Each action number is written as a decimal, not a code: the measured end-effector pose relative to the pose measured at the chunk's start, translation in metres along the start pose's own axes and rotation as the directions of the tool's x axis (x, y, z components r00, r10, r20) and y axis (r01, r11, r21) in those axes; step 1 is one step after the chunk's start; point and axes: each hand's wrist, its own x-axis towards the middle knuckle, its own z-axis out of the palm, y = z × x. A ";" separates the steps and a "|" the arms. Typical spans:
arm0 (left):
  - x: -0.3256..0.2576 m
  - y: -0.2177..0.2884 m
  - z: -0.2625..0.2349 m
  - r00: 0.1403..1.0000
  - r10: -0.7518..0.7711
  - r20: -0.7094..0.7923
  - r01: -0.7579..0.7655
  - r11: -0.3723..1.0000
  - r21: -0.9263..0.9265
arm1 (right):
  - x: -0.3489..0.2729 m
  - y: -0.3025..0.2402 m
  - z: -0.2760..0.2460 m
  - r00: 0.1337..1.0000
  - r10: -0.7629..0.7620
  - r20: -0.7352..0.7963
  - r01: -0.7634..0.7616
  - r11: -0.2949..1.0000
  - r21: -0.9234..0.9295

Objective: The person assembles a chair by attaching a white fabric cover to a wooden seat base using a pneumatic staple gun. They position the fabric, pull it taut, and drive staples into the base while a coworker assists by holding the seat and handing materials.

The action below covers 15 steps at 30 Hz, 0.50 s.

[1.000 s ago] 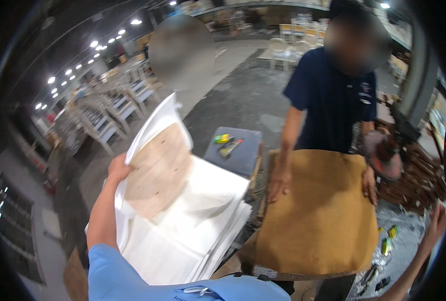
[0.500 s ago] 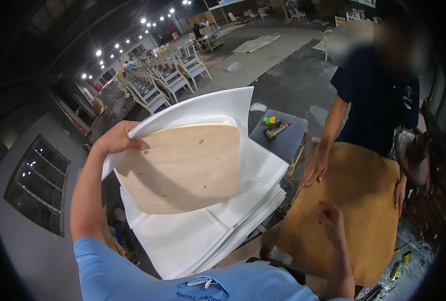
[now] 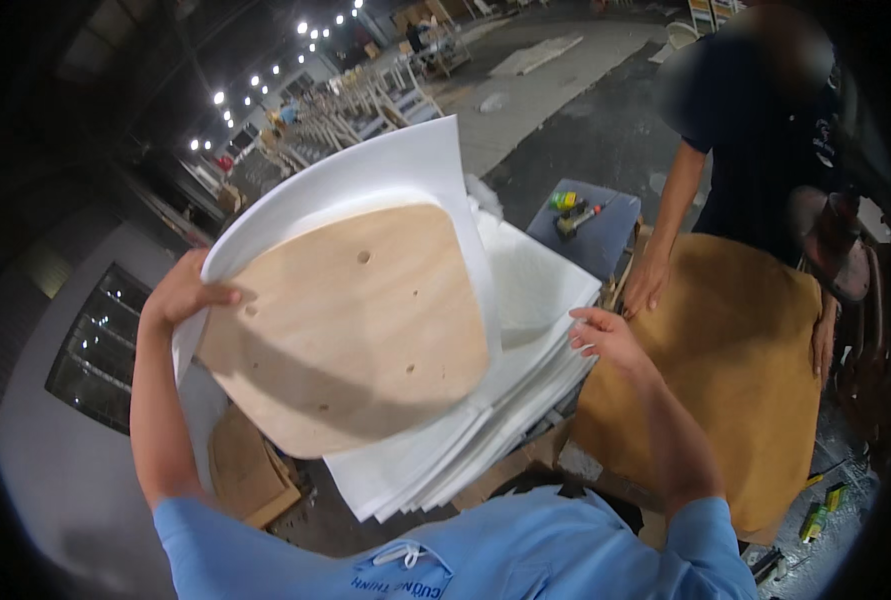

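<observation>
My left hand [image 3: 187,292] grips the upper left edge of a white foam-like sheet [image 3: 315,175], its thumb over the rounded plywood board [image 3: 365,330] that lies against it. The board is pale, with several small holes and a shadow across it. Both are raised and tilted above a stack of white sheets [image 3: 545,270]. My right hand [image 3: 605,335] is beside the stack's right corner, fingers partly bent and apart, with nothing visible in them. Whether its fingertips touch the sheets I cannot tell.
A co-worker in dark clothing [image 3: 755,180] stands at right, both hands on a brown leather-like sheet [image 3: 705,380]. Behind the stack, a small grey table [image 3: 615,235] bears a tool and a green-yellow box. Brown boards [image 3: 250,470] lie lower left; chair frames stand far back.
The foam sheet and plywood board have moved left and toward me in my left hand, uncovering more of the stack. My right hand has moved from above the brown sheet to the stack's corner.
</observation>
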 end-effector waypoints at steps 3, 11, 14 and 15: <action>-0.041 0.000 -0.022 0.996 -0.036 -0.083 0.023 0.988 -0.150 | 0.024 -0.029 0.018 1.000 -0.002 -0.009 0.002 1.000 0.025; -0.077 -0.003 -0.043 0.987 -0.124 -0.107 0.108 0.984 -0.143 | 0.123 -0.198 0.108 0.684 -0.730 -0.001 0.714 0.669 -0.208; -0.066 -0.015 -0.040 0.990 -0.111 -0.085 0.097 0.984 -0.148 | 0.172 -0.183 0.124 0.785 -0.580 0.217 0.616 0.768 -0.176; -0.066 -0.022 -0.039 0.990 -0.121 -0.074 0.109 0.983 -0.151 | 0.183 -0.166 0.130 0.871 -0.431 0.235 0.466 0.877 -0.119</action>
